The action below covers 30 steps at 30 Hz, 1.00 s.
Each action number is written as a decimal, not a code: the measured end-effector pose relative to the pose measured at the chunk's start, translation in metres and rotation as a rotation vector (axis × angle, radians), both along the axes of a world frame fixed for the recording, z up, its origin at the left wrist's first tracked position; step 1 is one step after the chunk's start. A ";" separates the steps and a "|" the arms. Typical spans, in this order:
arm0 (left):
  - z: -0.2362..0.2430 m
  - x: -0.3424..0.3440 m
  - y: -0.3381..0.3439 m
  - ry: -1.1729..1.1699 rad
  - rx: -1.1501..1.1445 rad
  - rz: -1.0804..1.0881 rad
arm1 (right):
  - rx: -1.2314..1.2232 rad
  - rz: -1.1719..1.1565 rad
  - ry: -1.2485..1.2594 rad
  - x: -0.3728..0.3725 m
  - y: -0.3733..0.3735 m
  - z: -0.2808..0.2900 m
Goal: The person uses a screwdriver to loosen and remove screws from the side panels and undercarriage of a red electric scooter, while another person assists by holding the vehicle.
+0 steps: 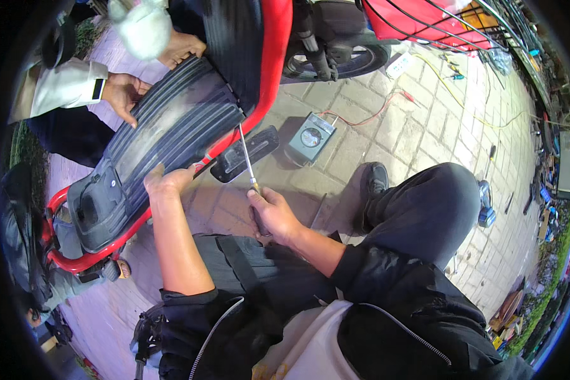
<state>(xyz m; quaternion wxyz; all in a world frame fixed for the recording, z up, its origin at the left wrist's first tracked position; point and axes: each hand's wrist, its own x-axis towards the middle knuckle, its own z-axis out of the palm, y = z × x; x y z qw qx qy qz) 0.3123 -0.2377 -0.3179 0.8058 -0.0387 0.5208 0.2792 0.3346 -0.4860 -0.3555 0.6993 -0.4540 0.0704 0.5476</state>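
A scooter's ribbed black footboard (171,130), edged by a red frame tube (272,57), slants across the left. My left hand (169,182) is closed on the footboard's near edge beside the red tube; some of its fingers are hidden. In my right hand (275,215) is a screwdriver (247,155), its long shaft pointing up and away. The tip meets the gap at the footboard's edge by the red tube. Below the tube shows a flat black footrest-like piece (246,154). Another person's two hands (125,95) hold the footboard's far edge.
A grey meter (311,138) with a red lead lies on the paving beyond my right hand. A wheel (335,60) and wire basket (468,25) stand at the top. Hand tools, including a blue-based power tool (486,206), lie right of my bent knee (430,202).
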 end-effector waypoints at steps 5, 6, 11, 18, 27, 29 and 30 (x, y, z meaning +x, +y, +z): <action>0.005 -0.005 -0.010 -0.029 0.013 -0.016 | -0.136 0.003 -0.277 -0.007 -0.004 -0.026; 0.004 -0.004 -0.008 -0.038 0.033 -0.026 | -0.187 0.023 -0.381 -0.008 0.003 -0.029; -0.003 -0.007 0.000 -0.003 0.003 -0.023 | -0.001 0.032 -0.125 0.041 0.027 -0.026; 0.005 -0.006 -0.005 0.013 0.014 -0.005 | -0.295 0.222 -0.388 0.054 0.029 -0.024; 0.024 0.006 -0.027 -0.013 0.169 0.020 | -0.077 -0.078 0.428 0.061 0.070 0.056; 0.028 0.006 -0.030 0.085 0.163 0.001 | -0.044 -0.114 0.479 0.061 0.074 0.067; 0.025 0.004 -0.026 0.087 0.170 -0.008 | -0.025 -0.122 0.411 0.059 0.078 0.074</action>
